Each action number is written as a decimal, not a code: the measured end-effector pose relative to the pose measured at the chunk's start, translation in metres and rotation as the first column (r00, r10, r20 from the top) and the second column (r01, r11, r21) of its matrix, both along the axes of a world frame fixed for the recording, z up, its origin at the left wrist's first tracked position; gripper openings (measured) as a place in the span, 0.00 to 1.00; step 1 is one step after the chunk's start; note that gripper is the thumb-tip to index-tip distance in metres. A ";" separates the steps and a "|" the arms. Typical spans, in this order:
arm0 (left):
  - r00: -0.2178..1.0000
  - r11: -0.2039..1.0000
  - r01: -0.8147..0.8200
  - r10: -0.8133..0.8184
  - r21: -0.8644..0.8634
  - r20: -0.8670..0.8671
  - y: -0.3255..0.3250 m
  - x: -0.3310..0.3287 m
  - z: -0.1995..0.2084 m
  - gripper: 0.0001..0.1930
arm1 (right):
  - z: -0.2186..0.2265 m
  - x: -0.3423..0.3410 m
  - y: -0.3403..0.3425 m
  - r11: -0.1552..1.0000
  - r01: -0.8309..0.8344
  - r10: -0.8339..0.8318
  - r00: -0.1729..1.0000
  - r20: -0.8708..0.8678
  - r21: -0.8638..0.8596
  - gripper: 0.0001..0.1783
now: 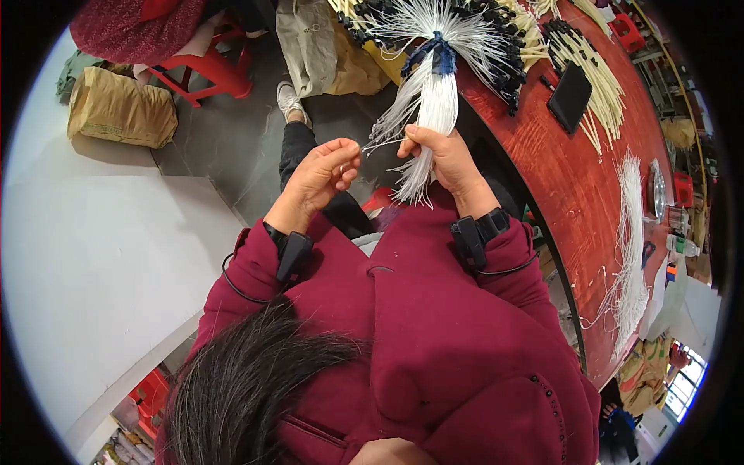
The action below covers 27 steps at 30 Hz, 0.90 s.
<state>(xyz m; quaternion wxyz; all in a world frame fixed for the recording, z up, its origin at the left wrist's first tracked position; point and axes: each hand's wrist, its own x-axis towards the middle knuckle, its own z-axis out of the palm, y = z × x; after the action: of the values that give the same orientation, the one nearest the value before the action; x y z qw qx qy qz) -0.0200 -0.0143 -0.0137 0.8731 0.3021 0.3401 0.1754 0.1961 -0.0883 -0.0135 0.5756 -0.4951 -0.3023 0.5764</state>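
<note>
A thick bundle of thin white cords (439, 101) hangs over the near edge of the red table, bound round with a dark blue cloth strip (440, 53). Its far ends fan out over black-tipped pieces. My right hand (443, 153) is closed on the lower part of the bundle, thumb uppermost, and loose cord ends dangle below it. To the left, my left hand (324, 172) is pinched at the fingertips. One thin cord (381, 145) stretches between the two hands, its tip hidden in the left fingers.
On the red table (535, 159) lie a black phone (570, 98), cream sticks with black ends (601, 74) and another spread of white cords (631, 256). A pale board (108, 271) fills the left side. Paper sacks (122, 108) and a red stool (203, 68) stand beyond, near another person.
</note>
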 end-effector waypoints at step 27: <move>0.950 0.777 0.289 -0.159 0.560 -0.269 -0.017 0.005 0.015 0.06 | 0.001 0.001 0.000 0.999 -0.019 0.019 1.000 0.003 -0.034 0.08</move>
<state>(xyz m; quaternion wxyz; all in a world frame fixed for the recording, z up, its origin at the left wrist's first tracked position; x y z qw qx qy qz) -0.0148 -0.0308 0.0016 0.7092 0.6144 0.3184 0.1347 0.1974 -0.0882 -0.0130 0.5611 -0.5027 -0.2983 0.5861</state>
